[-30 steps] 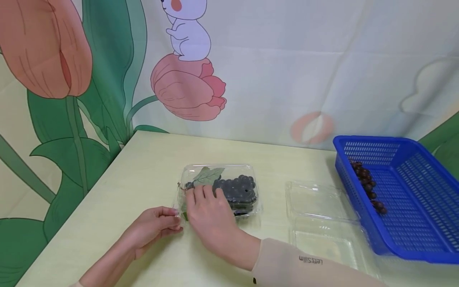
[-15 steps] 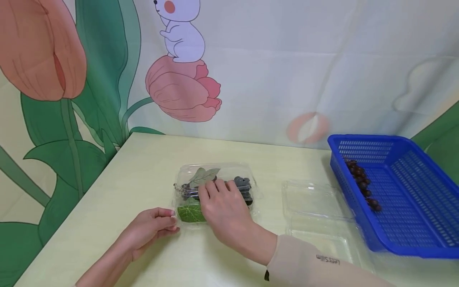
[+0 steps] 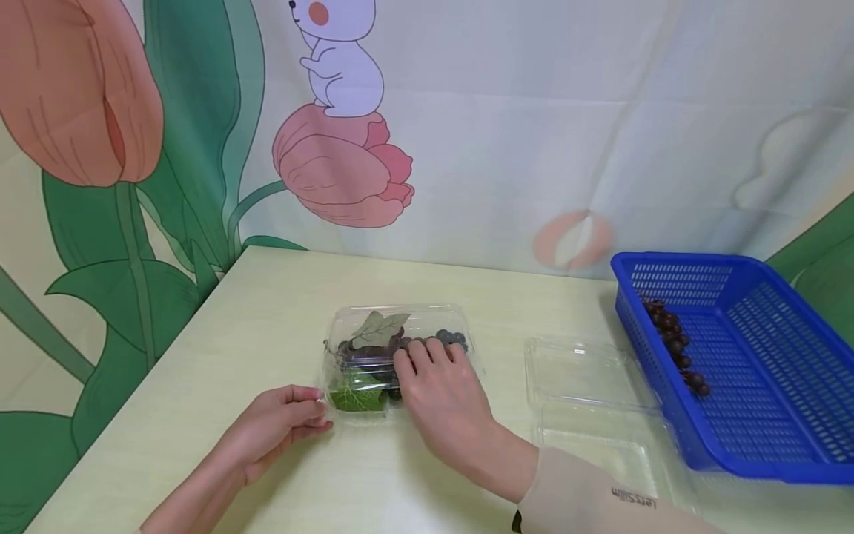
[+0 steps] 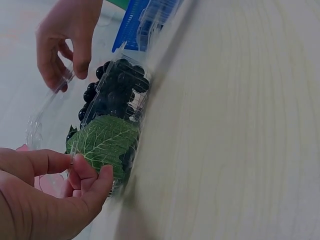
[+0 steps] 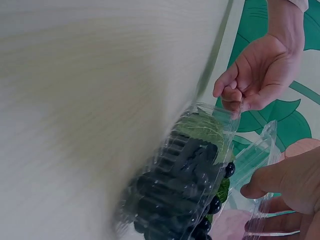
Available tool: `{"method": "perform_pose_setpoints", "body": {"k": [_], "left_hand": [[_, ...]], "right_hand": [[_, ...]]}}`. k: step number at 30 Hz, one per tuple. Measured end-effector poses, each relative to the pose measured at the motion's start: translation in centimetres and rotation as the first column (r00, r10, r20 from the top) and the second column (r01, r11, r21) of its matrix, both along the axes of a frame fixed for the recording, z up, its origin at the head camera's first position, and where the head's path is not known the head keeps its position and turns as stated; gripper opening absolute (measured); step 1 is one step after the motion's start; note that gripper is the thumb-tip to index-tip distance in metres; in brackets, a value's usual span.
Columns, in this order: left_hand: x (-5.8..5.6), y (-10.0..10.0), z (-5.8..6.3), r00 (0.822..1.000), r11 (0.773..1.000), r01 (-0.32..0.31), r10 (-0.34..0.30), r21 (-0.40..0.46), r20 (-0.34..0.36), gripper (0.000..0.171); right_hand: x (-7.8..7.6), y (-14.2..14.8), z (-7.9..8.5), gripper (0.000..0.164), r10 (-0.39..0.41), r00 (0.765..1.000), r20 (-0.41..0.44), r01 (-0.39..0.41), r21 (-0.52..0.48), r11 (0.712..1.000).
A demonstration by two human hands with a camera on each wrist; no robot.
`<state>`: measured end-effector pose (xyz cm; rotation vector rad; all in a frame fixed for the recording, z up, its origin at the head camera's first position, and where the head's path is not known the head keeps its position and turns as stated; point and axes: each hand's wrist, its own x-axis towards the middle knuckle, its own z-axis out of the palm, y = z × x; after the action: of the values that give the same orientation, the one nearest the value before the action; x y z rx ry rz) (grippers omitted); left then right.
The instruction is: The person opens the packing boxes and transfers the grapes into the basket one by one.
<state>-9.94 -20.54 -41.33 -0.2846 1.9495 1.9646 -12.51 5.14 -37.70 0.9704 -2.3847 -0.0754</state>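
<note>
In the middle of the table, a clear plastic clamshell box (image 5: 200, 109) holds dark grapes (image 4: 122, 80). A green leaf (image 4: 107, 140) lies at its left end, and a paler leaf (image 3: 379, 328) shows through the lid (image 3: 427, 315). The lid is partly raised, with a gap along the front. My left hand (image 3: 283, 423) pinches the near left corner of the box's rim. My right hand (image 3: 443, 397) grips the lid's front edge, thumb on one side and fingers on the other. Its palm hides part of the grapes in the head view.
To the right stands a blue plastic basket (image 3: 717, 445) with a small bunch of reddish-brown grapes (image 3: 670, 337) at its left wall. An opened clear plastic box (image 3: 587, 371) lies on the table between it and my right hand. A tulip-printed cloth (image 3: 494, 170) hangs behind.
My right hand has slid rightward along the lid's front, uncovering the green leaf at the left end. My left hand has stayed at the box's corner.
</note>
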Motion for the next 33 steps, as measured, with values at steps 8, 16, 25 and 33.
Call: {"method": "perform_pose_setpoints", "body": {"k": [8,16,25,33], "left_hand": [[0.1,0.0,-0.1,1.0,1.0,0.002,-0.002,0.007,0.0,0.037],[0.0,0.0,-0.2,1.0,1.0,0.003,-0.003,0.013,-0.001,0.036],[-0.1,0.0,-0.1,1.0,1.0,0.005,-0.005,0.01,0.0,0.038],[0.0,0.0,-0.1,1.0,1.0,0.006,-0.006,0.007,-0.004,0.037]], "right_hand": [[0.0,1.5,0.0,0.028,-0.015,0.998,0.063,0.017,-0.026,1.0],[-0.2,2.4,0.1,0.028,-0.031,0.997,0.075,0.037,-0.083,0.996],[-0.5,3.9,0.2,0.032,-0.044,0.99,0.133,0.059,-0.108,0.992],[-0.7,4.5,0.3,0.04,0.007,0.977,0.215,0.035,-0.19,0.981]]}}
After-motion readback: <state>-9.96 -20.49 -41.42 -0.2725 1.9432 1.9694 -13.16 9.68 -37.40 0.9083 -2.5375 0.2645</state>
